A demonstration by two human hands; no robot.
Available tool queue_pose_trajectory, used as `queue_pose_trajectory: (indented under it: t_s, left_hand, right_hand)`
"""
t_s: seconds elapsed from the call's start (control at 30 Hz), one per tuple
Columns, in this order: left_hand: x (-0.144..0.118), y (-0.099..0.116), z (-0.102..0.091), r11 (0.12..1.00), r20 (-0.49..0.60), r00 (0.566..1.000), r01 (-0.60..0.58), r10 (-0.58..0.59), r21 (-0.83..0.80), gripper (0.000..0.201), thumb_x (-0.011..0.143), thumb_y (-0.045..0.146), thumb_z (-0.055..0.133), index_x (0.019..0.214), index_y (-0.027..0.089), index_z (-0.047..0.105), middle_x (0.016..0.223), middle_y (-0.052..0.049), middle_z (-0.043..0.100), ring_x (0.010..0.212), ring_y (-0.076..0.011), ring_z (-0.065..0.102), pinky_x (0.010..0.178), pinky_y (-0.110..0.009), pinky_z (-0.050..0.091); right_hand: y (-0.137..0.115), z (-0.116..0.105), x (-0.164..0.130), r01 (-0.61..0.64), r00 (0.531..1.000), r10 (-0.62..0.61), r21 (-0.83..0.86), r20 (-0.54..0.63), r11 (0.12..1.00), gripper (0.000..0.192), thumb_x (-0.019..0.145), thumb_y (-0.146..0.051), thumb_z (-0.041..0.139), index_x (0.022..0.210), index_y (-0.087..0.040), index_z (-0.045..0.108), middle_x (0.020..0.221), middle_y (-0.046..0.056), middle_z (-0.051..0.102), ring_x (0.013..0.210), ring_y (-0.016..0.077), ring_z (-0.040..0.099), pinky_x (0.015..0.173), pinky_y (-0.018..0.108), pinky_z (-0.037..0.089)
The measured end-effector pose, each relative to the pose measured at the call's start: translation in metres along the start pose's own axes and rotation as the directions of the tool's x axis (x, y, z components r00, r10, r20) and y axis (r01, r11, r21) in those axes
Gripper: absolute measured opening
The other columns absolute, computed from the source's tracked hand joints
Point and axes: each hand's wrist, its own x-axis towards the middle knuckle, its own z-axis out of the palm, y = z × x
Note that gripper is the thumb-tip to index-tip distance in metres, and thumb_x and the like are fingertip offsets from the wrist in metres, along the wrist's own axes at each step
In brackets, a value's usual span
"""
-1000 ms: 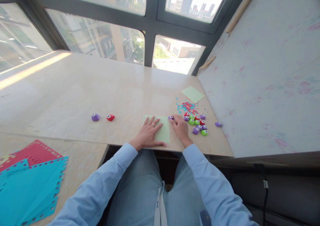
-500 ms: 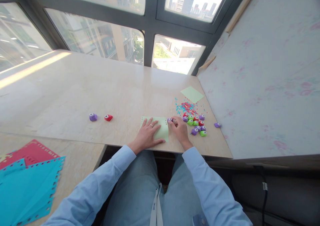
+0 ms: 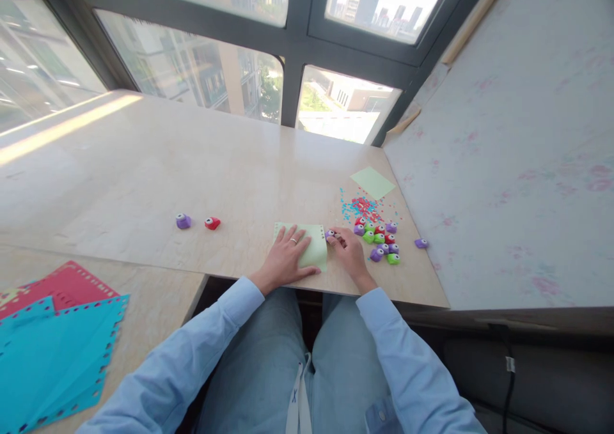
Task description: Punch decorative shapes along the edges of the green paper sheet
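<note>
A pale green sheet [image 3: 307, 247] lies flat at the near edge of a beige table [image 3: 144, 165]. It is pinned by the left hand [image 3: 284, 259], which is laid open with fingers spread on the sheet, apparently to keep it from sliding. At the sheet's right edge, a small purple punch [image 3: 330, 234] is gripped by the fingertips of the right hand [image 3: 349, 252], which is closed around it; a row of tiny holes can be seen along the sheet's far edge. Just right of the sheet, a cluster of purple, green and red punches [image 3: 381, 242] is gathered within easy reach, with one stray purple punch [image 3: 421, 243] farther right. Beyond the cluster, blue and red confetti [image 3: 359, 206] is scattered, and a second green sheet [image 3: 373, 183] lies farther back. Well left of the sheet, two punches [image 3: 196, 222] sit apart. Far left, blue and red punched sheets [image 3: 52, 344] are stacked. No writing or brand can be read.
</note>
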Motion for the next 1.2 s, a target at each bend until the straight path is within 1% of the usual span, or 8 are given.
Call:
queue_pose_trajectory:
  t_s: [0.17, 0.3, 0.5, 0.73, 0.93, 1.1, 1.2]
  left_hand:
    - [-0.0004, 0.0002, 0.0004, 1.0, -0.008, 1.0, -0.01, 0.01, 0.011, 0.081, 0.08, 0.074, 0.058, 0.133, 0.013, 0.056, 0.143, -0.021, 0.053, 0.14, -0.0425, 0.038, 0.117, -0.062, 0.024]
    - [-0.0008, 0.0002, 0.0004, 1.0, -0.006, 1.0, -0.011, 0.011, 0.007, 0.082, 0.08, 0.075, 0.057, 0.134, 0.013, 0.056, 0.143, -0.021, 0.053, 0.141, -0.0422, 0.037, 0.117, -0.062, 0.024]
    - [-0.0013, -0.0003, 0.001, 1.0, -0.007, 1.0, -0.01, 0.01, -0.02, 0.083, 0.08, 0.076, 0.057, 0.135, 0.014, 0.056, 0.143, -0.021, 0.052, 0.141, -0.0423, 0.036, 0.117, -0.063, 0.022]
    - [-0.0015, -0.0005, 0.0026, 0.998, -0.016, 1.0, -0.005, 0.004, -0.057, 0.082, 0.079, 0.074, 0.06, 0.135, 0.015, 0.056, 0.144, -0.021, 0.052, 0.142, -0.042, 0.035, 0.118, -0.063, 0.02]
    - [-0.0021, -0.0001, 0.0015, 0.999, 0.006, 1.0, -0.002, 0.002, -0.035, 0.084, 0.08, 0.075, 0.058, 0.137, 0.014, 0.054, 0.145, -0.021, 0.051, 0.143, -0.0419, 0.034, 0.119, -0.061, 0.02]
    - [-0.0017, 0.0014, -0.0013, 1.0, 0.026, 1.0, -0.004, 0.004, -0.013, 0.086, 0.08, 0.075, 0.057, 0.138, 0.013, 0.053, 0.146, -0.022, 0.05, 0.143, -0.0416, 0.034, 0.12, -0.061, 0.019]
    - [-0.0014, 0.0021, -0.0032, 1.0, 0.038, 0.999, -0.015, 0.015, 0.003, 0.088, 0.079, 0.077, 0.056, 0.139, 0.013, 0.052, 0.147, -0.022, 0.049, 0.144, -0.0406, 0.034, 0.12, -0.061, 0.018]
  right_hand:
    - [0.0025, -0.0029, -0.0002, -0.005, 0.999, 0.002, 0.057, 0.042, 0.998, 0.025, 0.089, -0.034, 0.059, 0.108, -0.021, 0.07, 0.102, 0.007, 0.071, 0.084, 0.0209, 0.065, 0.078, 0.035, 0.053]
    - [0.0037, -0.0034, 0.0012, 0.0, 0.999, -0.004, 0.074, 0.044, 0.997, 0.024, 0.089, -0.033, 0.06, 0.108, -0.022, 0.071, 0.104, 0.008, 0.071, 0.089, 0.022, 0.066, 0.082, 0.037, 0.053]
    - [0.0057, -0.0048, 0.0014, -0.006, 0.999, 0.002, 0.101, 0.042, 0.995, 0.025, 0.089, -0.036, 0.062, 0.108, -0.022, 0.07, 0.104, 0.007, 0.071, 0.088, 0.022, 0.066, 0.083, 0.038, 0.052]
    - [0.0055, -0.0069, 0.0021, -0.014, 0.998, 0.005, 0.132, 0.064, 0.991, 0.026, 0.089, -0.035, 0.061, 0.11, -0.022, 0.07, 0.103, 0.007, 0.071, 0.085, 0.0212, 0.064, 0.081, 0.037, 0.052]
    - [0.003, -0.0078, 0.0017, -0.003, 0.996, -0.007, 0.108, 0.087, 0.994, 0.026, 0.089, -0.035, 0.061, 0.11, -0.023, 0.071, 0.1, 0.006, 0.07, 0.083, 0.0204, 0.063, 0.079, 0.037, 0.051]
    - [-0.0001, -0.0081, 0.0015, -0.003, 0.996, -0.006, 0.095, 0.091, 0.996, 0.026, 0.088, -0.037, 0.063, 0.108, -0.023, 0.072, 0.095, 0.006, 0.069, 0.077, 0.0194, 0.062, 0.069, 0.033, 0.051]
    - [-0.0016, -0.0085, 0.0019, 0.012, 0.996, -0.02, 0.089, 0.091, 0.996, 0.026, 0.088, -0.039, 0.064, 0.107, -0.023, 0.073, 0.098, 0.007, 0.069, 0.08, 0.0201, 0.063, 0.067, 0.032, 0.051]
